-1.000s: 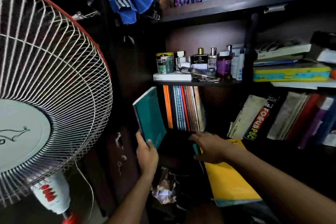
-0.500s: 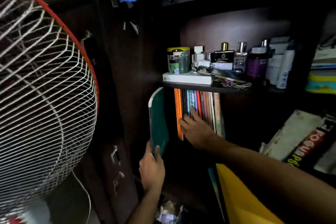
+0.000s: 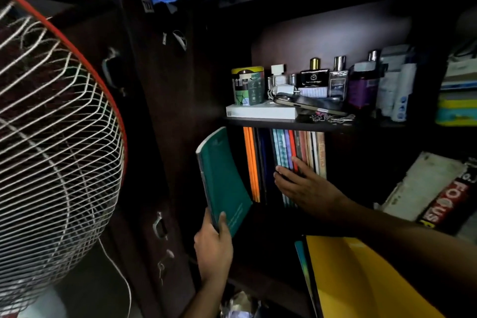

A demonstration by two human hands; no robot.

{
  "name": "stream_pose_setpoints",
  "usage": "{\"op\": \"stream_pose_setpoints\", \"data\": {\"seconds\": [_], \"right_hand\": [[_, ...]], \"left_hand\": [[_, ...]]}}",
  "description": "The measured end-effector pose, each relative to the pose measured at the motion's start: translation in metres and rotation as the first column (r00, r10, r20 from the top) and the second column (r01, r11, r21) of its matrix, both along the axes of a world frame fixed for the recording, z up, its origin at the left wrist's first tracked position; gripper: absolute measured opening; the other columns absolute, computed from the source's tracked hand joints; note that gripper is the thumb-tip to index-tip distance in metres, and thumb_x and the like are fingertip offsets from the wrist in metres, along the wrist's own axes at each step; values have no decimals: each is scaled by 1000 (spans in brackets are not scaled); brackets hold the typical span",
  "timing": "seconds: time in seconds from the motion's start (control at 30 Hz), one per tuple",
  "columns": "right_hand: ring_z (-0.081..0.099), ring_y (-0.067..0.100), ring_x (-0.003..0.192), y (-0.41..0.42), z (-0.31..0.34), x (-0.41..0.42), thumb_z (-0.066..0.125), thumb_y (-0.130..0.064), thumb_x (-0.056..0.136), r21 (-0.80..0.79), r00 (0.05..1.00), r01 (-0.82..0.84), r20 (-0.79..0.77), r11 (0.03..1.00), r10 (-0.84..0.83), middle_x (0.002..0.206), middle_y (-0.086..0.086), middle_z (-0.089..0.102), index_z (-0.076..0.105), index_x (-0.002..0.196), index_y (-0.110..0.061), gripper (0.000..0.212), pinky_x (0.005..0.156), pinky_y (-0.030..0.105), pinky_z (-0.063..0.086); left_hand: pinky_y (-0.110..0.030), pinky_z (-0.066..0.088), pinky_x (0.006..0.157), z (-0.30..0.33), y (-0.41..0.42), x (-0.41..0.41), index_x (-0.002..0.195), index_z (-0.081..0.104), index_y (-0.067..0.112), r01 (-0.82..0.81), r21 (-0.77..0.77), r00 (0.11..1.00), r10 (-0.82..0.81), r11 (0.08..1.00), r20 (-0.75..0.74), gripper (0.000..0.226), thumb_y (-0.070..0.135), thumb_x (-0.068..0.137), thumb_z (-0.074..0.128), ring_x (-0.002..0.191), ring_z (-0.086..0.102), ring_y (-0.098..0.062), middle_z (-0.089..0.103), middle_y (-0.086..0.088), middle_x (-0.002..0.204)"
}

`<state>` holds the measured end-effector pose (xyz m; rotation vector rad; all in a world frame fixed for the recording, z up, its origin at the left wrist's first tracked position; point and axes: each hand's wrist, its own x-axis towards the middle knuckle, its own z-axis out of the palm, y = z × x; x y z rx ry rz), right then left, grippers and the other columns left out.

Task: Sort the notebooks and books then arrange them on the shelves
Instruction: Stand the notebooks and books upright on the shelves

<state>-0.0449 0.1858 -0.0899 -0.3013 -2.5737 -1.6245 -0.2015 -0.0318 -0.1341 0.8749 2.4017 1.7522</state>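
Scene dim overall. Light reaches from the left of the toiletries shelf (image 3: pixel 289 122): the fan grille (image 3: pixel 59 121) is brightly lit, its wires slightly smeared by motion blur. The bottles (image 3: pixel 338 80) on that shelf catch small highlights on their caps. Below the shelf, the compartment falls into near-black shadow; book spines (image 3: pixel 299 150) there read only faintly. Right of the shelf, detail is soft. Wide-angle distortion bows the shelf edges and the grille rim toward the borders. No glare noted.
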Motion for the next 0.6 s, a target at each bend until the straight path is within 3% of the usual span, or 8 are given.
{"op": "stream_pose_setpoints", "data": {"seconds": [0.13, 0.23, 0.33, 0.4, 0.53, 0.6], "right_hand": [[21, 37, 151, -4, 7, -7, 36, -28, 98, -22, 1000, -19, 5, 1000, 19, 160, 15, 31, 36, 153, -8, 58, 120, 65, 11], [28, 37, 148, -10, 2, -11, 38, -31, 98, -70, 998, 5, -68, 998, -10, 154, 15, 40, 37, 152, -7, 59, 119, 67, 14], [21, 39, 150, -21, -9, -18, 34, -30, 99, -164, 985, 45, -158, 985, -71, 154, 18, 36, 35, 153, -4, 60, 118, 70, 4], [19, 37, 151, -29, -17, -24, 33, -28, 94, -258, 956, 67, -260, 964, -136, 153, 17, 37, 42, 150, -3, 61, 117, 71, -2], [23, 34, 151, -37, -36, -31, 68, -35, 76, -444, 870, 22, -432, 896, -236, 151, 15, 46, 51, 143, -2, 77, 119, 68, 1], [25, 33, 150, -38, -42, -33, 73, -38, 71, -476, 836, -21, -491, 879, -246, 150, 13, 48, 53, 142, -3, 81, 119, 65, -4]], "left_hand": [[-28, 40, 100, -1, -6, 6, 136, 57, 11, 9, 48, 1000, -10, 999, 26, 41, 34, 102, 53, 122, 53, -28, 64, -7, 123], [-19, 39, 92, -1, -5, 7, 136, 59, 11, 71, 1, 996, -71, 997, -52, 41, 31, 101, 55, 113, 60, -23, 68, -6, 120], [-12, 37, 85, -2, -5, 5, 139, 57, 14, 130, -50, 986, -134, 990, -94, 41, 32, 102, 54, 96, 53, -7, 62, 7, 109], [-13, 37, 87, -3, -4, 3, 138, 57, 15, 157, -69, 983, -162, 985, -88, 41, 34, 102, 54, 100, 55, -9, 56, 12, 107], [-17, 43, 92, -3, 0, 0, 136, 59, 20, 184, -121, 977, -195, 975, -87, 42, 41, 100, 54, 108, 59, -11, 61, 13, 113], [-24, 47, 98, -7, 1, -3, 136, 59, 22, 198, -159, 972, -216, 967, -98, 47, 49, 98, 53, 115, 61, -15, 66, 8, 122]]}}
